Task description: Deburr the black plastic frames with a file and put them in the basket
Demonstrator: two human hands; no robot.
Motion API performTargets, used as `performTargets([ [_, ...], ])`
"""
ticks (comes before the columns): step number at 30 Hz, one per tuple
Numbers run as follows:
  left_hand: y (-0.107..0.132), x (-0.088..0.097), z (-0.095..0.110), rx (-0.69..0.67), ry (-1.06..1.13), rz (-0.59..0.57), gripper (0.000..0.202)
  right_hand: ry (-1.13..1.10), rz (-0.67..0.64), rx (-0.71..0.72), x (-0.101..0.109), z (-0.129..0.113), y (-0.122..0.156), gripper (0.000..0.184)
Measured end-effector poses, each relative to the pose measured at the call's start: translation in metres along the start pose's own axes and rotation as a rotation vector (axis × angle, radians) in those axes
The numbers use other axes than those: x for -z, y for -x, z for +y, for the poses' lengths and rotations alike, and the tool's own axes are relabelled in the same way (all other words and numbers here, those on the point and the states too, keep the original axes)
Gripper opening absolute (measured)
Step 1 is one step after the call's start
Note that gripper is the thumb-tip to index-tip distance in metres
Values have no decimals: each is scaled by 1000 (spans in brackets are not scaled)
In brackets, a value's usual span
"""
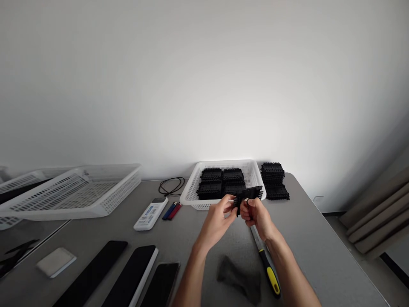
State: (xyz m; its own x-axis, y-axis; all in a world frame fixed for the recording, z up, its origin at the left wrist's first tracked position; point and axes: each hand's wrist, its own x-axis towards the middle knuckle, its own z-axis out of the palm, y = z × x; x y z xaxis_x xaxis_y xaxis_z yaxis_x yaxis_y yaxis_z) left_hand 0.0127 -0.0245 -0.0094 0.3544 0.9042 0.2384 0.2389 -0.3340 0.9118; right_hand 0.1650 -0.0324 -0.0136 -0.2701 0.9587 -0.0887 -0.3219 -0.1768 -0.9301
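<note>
A black plastic piece with toothed edges (254, 192) is held up over the near right corner of the white basket (195, 204). My left hand (220, 214) pinches its left side between thumb and fingers. Against the piece's near side my right hand (256, 214) is closed, fingers curled in. A small pale spot and a reddish patch show at that fist, but what it grips cannot be made out. Stacks of similar black pieces (209, 189) lie inside the basket. Below my right hand rests a file with a black and yellow handle (271, 273).
More black pieces (275, 181) are stacked right of the basket. A dark cloth (239, 277) lies between my forearms. Leftward are lighters (172, 210), a white case (151, 214), a black cord (171, 186), phone-like slabs (134, 273), a white pad (56, 261) and another basket (118, 194).
</note>
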Motion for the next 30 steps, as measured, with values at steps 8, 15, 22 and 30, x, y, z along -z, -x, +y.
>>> performTargets([
  [8, 0, 1, 2, -17, -83, -18, 20, -19, -23, -51, 1, -3, 2, 27],
  [15, 0, 2, 2, -32, -127, -1, 20, -30, -43, -99, 5, -3, 0, 28],
  [22, 0, 2, -1, -39, -121, 15, 20, -89, -48, -123, 5, -4, -1, 28],
  [30, 0, 4, -3, -22, -82, 90, 23, -280, 4, -86, 9, -6, -4, 29],
])
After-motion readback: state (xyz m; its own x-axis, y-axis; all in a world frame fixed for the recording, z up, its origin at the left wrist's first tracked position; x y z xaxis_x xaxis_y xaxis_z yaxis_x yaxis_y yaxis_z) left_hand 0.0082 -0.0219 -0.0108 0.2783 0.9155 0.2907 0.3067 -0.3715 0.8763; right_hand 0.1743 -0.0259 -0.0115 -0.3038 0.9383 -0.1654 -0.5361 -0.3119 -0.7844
